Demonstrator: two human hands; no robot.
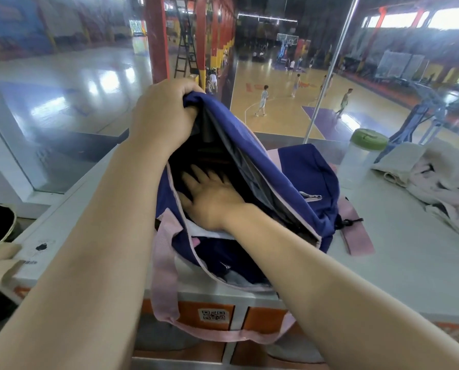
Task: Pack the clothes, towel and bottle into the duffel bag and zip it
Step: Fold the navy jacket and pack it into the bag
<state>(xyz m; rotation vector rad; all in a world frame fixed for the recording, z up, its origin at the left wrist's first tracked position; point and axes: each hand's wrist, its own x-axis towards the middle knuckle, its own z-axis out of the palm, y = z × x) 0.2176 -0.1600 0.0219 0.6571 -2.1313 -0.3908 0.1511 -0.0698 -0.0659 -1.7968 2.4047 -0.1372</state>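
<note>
Inside the duffel bag (289, 180), the right hand (209, 201) lies flat with fingers spread, pressing on the clothes (223, 263) already packed there, white and dark fabric bunched at the near end of the opening; above it the left hand (159, 116) grips the far lip of the bag in a closed fist and holds it up so the mouth gapes. The bag is soft navy cloth with pale pink trim and a grey lining, limp enough to fold wherever it is not held, and its pink strap (167, 263) hangs over the front edge of the counter (409, 263). If the left hand lets go too soon, I would expect the flap to collapse onto the right wrist and close the opening. The bag also sits near the counter's edge, so a hard push could nudge it forward (the dangling strap would not help). Still outside, to the right, stand the bottle (359, 158), clear plastic with a green lid, and the towel (436, 174), a rumpled cream and pink heap just beside it; an elbow swung back carelessly could tip the bottle.
</note>
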